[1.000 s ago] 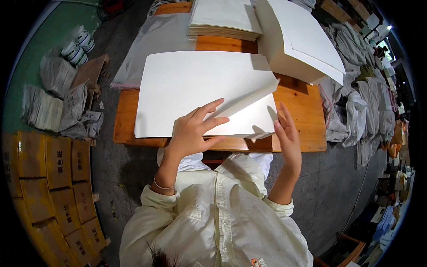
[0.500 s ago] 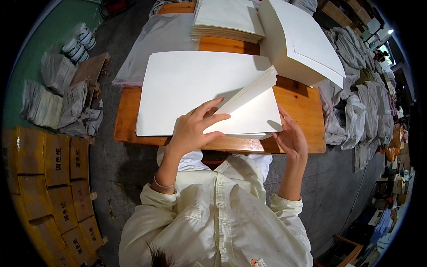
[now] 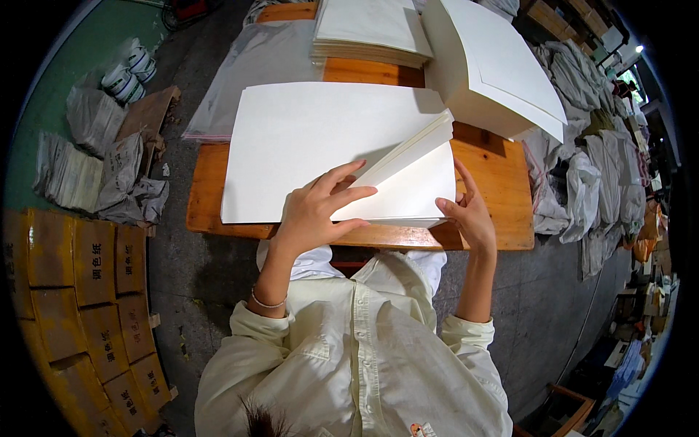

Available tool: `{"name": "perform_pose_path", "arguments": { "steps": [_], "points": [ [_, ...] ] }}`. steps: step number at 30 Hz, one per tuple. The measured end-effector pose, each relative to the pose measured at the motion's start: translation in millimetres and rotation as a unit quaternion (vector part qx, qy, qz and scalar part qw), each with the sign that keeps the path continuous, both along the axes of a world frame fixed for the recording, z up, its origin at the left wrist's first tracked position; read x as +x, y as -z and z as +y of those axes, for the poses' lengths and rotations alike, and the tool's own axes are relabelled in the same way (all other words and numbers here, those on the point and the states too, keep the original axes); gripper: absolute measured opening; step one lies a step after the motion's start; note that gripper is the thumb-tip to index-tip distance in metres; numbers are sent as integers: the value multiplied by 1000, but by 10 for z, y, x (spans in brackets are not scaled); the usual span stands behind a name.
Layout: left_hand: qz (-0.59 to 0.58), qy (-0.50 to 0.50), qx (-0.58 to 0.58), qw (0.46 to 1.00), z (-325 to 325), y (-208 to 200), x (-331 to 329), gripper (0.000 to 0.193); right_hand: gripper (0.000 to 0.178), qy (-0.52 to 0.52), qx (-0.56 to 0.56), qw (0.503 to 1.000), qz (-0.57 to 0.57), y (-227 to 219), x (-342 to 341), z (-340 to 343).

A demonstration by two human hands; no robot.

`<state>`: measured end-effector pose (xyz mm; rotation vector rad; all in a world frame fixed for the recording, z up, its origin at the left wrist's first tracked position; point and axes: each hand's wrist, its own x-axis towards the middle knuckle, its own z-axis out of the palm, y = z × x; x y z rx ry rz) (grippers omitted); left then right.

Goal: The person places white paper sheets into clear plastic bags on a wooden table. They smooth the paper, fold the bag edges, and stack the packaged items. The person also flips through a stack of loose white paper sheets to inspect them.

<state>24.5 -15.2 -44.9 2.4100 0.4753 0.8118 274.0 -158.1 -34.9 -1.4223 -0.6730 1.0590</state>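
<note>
A stack of large white paper sheets [image 3: 306, 124] lies on the wooden table in front of me. Several sheets at its right side are bent back into a raised flap [image 3: 411, 149]. My left hand [image 3: 314, 207] rests at the stack's near edge, its index and middle fingers on either side of the flap's base, holding it back. Its thumb points right, over the near edge. At the near right corner, my right hand [image 3: 472, 217] has its thumb on top of the sheets and its index finger stretched along the right edge. Its other fingers are partly hidden.
The wooden table [image 3: 495, 186] also bears a clear plastic bag [image 3: 258, 62], a paper pile [image 3: 375, 29] and a taller curved stack [image 3: 502, 65]. Taped cartons [image 3: 51, 251] stand at left. Grey cloth-like bags [image 3: 604, 167] are heaped at right.
My right hand has shifted slightly up and left; its thumb now lies on top of the corner. The near right corner's sheets sit closer together. My left hand has stayed put.
</note>
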Motion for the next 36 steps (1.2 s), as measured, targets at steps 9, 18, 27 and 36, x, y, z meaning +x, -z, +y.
{"name": "perform_pose_path", "arguments": {
  "steps": [9,18,27,36],
  "points": [
    [-22,-19,18,999,8,44,11,45,89,38,-21,999,-19,87,2,33],
    [-37,-42,14,998,16,91,21,37,100,-26,54,997,42,150,81,-44],
    [-59,-63,76,993,34,159,50,48,97,-8,11,1000,-22,94,29,-28],
    [-7,2,20,1000,-33,-66,10,52,95,20,4,1000,-11,48,-48,18]
  ]
}}
